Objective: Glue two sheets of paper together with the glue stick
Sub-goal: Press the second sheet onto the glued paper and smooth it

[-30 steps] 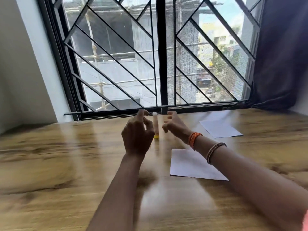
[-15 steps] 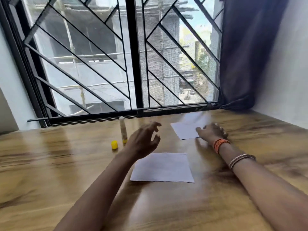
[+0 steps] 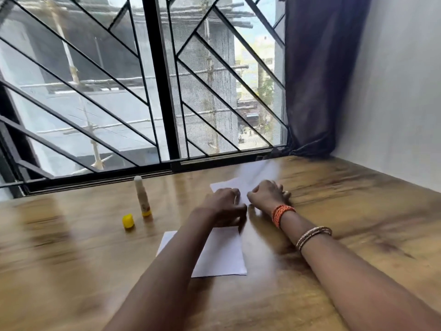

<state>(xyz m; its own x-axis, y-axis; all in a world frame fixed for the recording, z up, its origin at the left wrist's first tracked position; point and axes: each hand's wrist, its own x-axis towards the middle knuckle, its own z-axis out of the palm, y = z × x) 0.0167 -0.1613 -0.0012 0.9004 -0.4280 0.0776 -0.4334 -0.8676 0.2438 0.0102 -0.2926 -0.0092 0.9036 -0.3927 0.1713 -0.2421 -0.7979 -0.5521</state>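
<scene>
The glue stick (image 3: 142, 196) stands upright and uncapped on the wooden table, with its yellow cap (image 3: 128, 221) lying just to its left. A white sheet of paper (image 3: 222, 254) lies flat near me, partly under my left forearm. A second white sheet (image 3: 229, 185) lies farther back toward the window. My left hand (image 3: 220, 206) and my right hand (image 3: 267, 194) both rest on the near edge of that far sheet, fingers curled at the paper. Motion blur hides whether the fingers pinch it.
A wooden table (image 3: 346, 223) runs up to a barred window (image 3: 162, 91). A dark curtain (image 3: 315, 75) hangs in the right corner beside a white wall (image 3: 401, 91). Orange and beaded bracelets (image 3: 281, 213) sit on my right wrist.
Both hands left the glue stick and moved right to the far sheet. The cap now lies beside the standing stick. The camera view swung to the right.
</scene>
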